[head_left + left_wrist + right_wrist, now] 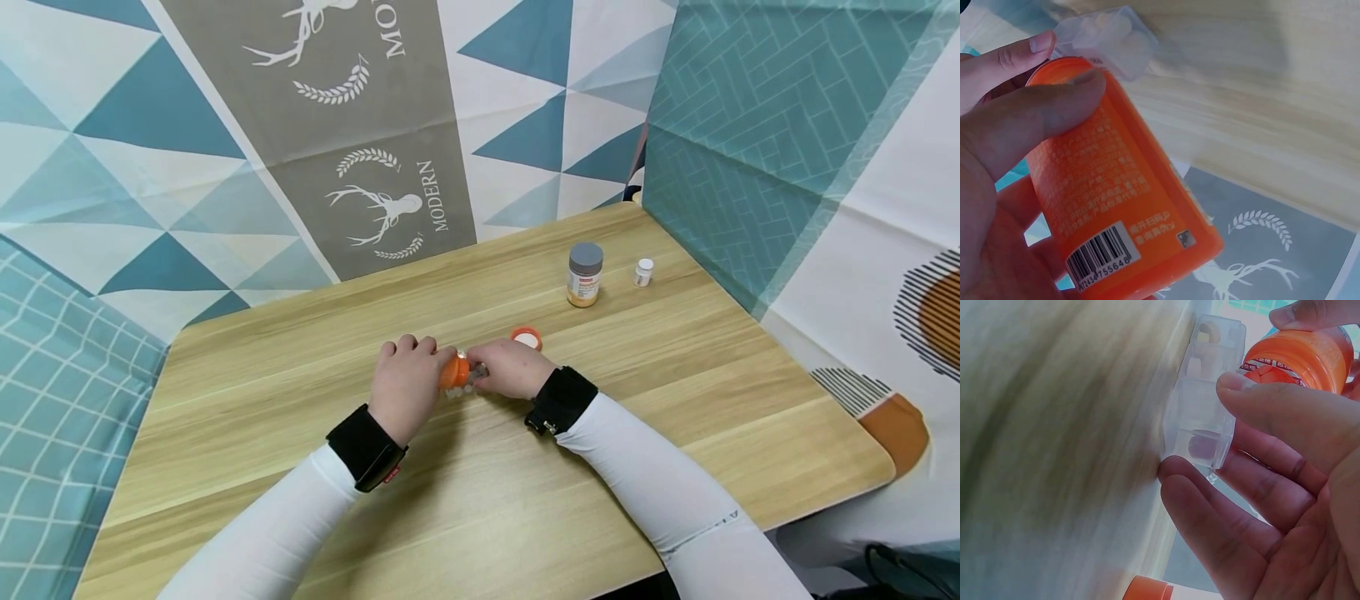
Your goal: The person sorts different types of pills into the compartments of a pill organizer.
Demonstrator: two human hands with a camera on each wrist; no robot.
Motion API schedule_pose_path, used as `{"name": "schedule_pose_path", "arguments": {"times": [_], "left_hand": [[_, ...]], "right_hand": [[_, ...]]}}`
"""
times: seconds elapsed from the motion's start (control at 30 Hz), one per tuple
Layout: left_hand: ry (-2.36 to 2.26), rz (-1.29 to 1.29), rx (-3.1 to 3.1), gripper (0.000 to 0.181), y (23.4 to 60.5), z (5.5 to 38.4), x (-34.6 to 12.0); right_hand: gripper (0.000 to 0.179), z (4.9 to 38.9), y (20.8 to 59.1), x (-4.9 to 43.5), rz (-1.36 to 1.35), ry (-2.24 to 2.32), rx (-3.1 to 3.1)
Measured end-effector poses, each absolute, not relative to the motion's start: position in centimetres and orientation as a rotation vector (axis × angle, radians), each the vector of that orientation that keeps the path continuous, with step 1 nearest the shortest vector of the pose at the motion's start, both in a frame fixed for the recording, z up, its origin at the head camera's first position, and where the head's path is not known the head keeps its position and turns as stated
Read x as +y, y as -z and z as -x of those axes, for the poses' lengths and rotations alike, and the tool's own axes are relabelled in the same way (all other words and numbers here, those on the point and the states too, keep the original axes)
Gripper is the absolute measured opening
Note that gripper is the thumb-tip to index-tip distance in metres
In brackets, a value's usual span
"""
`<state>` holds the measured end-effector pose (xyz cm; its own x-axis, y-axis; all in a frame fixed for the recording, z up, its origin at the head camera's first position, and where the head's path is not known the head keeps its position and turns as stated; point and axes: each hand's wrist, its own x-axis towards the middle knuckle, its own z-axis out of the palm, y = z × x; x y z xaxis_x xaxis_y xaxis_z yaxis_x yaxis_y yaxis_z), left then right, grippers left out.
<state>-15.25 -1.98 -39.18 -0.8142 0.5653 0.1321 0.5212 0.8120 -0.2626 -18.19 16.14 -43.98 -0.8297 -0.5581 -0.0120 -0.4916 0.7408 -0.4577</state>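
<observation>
An orange pill bottle (1110, 187) with a barcode label is gripped by my left hand (405, 383). It is tilted, with its uncapped mouth toward my right hand (513, 368). Below the mouth is a clear plastic pill organizer (1200, 400) with several compartments, low at the tabletop. Pale tablets show through its walls in the left wrist view. My right hand holds the organizer's near end, thumb at its upper edge and fingers along the lower side. The orange cap (527, 336), white lining showing, lies just beyond the right hand.
A clear jar with a grey lid (585, 275) stands toward the back right of the wooden table (337, 533). Beside it is a small white-capped bottle (643, 272). Patterned cloth (525, 150) hangs behind the table and along its sides.
</observation>
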Motion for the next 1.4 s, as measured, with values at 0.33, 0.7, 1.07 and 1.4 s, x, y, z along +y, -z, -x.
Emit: {"name": "schedule_pose_path", "arguments": {"times": [0.33,0.7,1.07,1.4], "left_hand": [[-0.053,0.811,-2.781,0.051,40.6,15.0,-3.3],[0.292,0.696,-2.814,0.062,41.9,14.4,-4.5],[0.811,0.583,-2.756,0.062,40.9,11.9,-4.7],[1.231,0.519,-2.895,0.061,40.5,9.5,-4.4]], "right_hand": [[0.02,18.2,43.6,15.8,0.843,0.654,2.788],[0.017,18.2,43.5,15.4,0.86,0.654,2.785],[0.04,18.2,41.6,18.1,0.795,0.722,2.825],[0.058,19.1,41.4,21.3,0.447,0.568,2.884]]}}
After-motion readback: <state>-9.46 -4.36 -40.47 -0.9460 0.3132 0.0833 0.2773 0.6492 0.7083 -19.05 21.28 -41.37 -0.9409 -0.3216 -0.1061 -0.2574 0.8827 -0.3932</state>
